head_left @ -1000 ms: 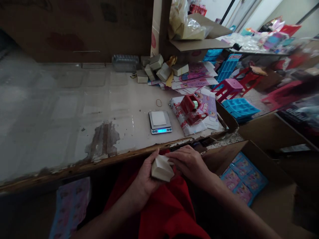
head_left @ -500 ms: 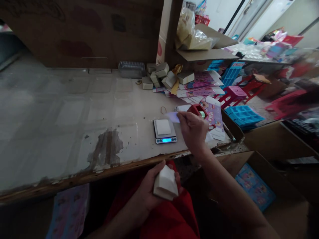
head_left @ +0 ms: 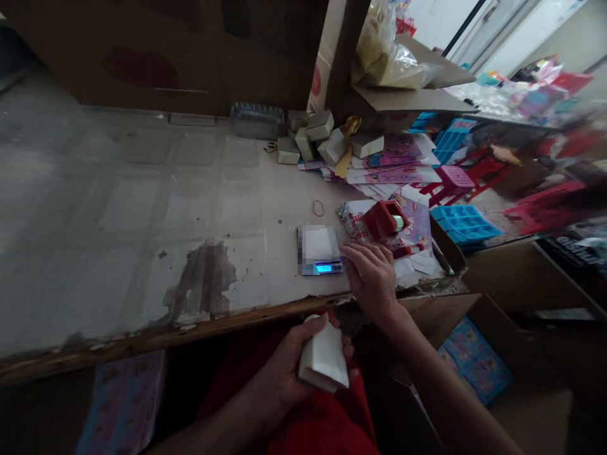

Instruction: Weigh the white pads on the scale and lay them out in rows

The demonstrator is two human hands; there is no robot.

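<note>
My left hand [head_left: 291,357] is wrapped round a thick white stack of paper slips [head_left: 326,359], held over my lap below the table edge. My right hand [head_left: 372,272] rests beside the right edge of a small digital scale [head_left: 336,267], its fingers stretched out and nothing visible in them. On the scale's pan lies a flat white stack of paper [head_left: 322,242], and the display glows blue. Part of the scale's left side is blurred out. Behind my right hand stands a red tape dispenser [head_left: 380,220], and a rubber band [head_left: 318,208] lies behind the scale.
Several white paper blocks [head_left: 320,126] are heaped at the back beside a clear plastic tray [head_left: 257,121]. Pink printed cards [head_left: 393,174] spread to their right. A large cardboard box [head_left: 190,57] stands along the back. The worn wooden table edge [head_left: 142,344] runs before me.
My right hand has come down towards the scale's right edge, and its fingers have straightened. The thin translucent purple slip it pinched is no longer visible. My left hand still holds its stack.
</note>
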